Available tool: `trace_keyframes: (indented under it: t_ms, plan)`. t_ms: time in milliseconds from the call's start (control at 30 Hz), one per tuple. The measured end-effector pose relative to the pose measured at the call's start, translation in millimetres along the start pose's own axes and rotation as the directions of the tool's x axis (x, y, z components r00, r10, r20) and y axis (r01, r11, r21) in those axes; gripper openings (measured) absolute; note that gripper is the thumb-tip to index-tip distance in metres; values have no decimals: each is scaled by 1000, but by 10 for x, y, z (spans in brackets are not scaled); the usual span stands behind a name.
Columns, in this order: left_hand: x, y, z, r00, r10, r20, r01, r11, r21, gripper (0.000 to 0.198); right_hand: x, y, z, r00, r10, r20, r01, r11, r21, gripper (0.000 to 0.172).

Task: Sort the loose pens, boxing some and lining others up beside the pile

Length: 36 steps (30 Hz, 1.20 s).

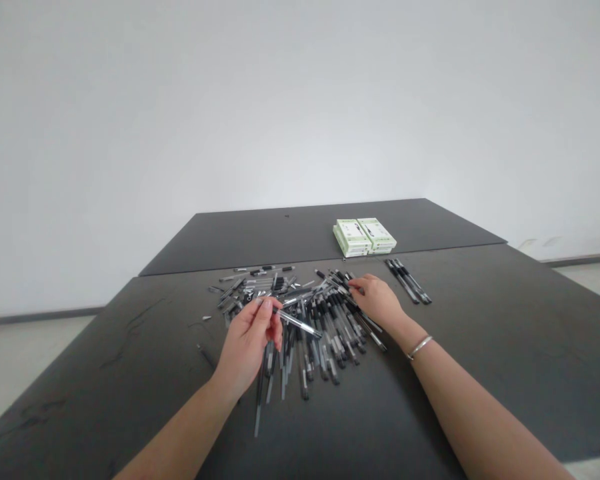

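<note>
A clear-barrelled pen is pinched between the thumb and fingers of my left hand, its length pointing right and slightly down above the pile. Beneath and beyond it spreads a loose pile of pens, clear and black, lying at many angles. At the pile's right side, my right hand has its thumb and fingertips closed on a pen among the others; its grip is partly hidden. A small row of pens lies side by side to the right of that hand.
Two stacks of green-and-white boxes stand behind the pile, near the seam between the dark table sections. A small light-coloured piece lies left of the pens. The far table reaches to a white wall.
</note>
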<state>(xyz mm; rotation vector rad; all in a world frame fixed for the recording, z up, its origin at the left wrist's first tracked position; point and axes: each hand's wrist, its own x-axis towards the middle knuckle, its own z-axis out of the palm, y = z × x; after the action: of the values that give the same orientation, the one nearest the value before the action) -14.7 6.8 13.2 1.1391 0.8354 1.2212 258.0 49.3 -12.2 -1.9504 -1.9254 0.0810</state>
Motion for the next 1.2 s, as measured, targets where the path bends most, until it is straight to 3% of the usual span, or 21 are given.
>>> trace_keyframes:
  t_ms: [700,1200]
  plan:
    - [-10,17,8,1000,-2,0,2,1000,-1,29,66,-84,17,1000,-5,-7,4,989,-148,19]
    - [0,40,27,1000,-6,-18,6,1000,-5,31,101,-41,-5,1000,-3,13,5,989,-147,14]
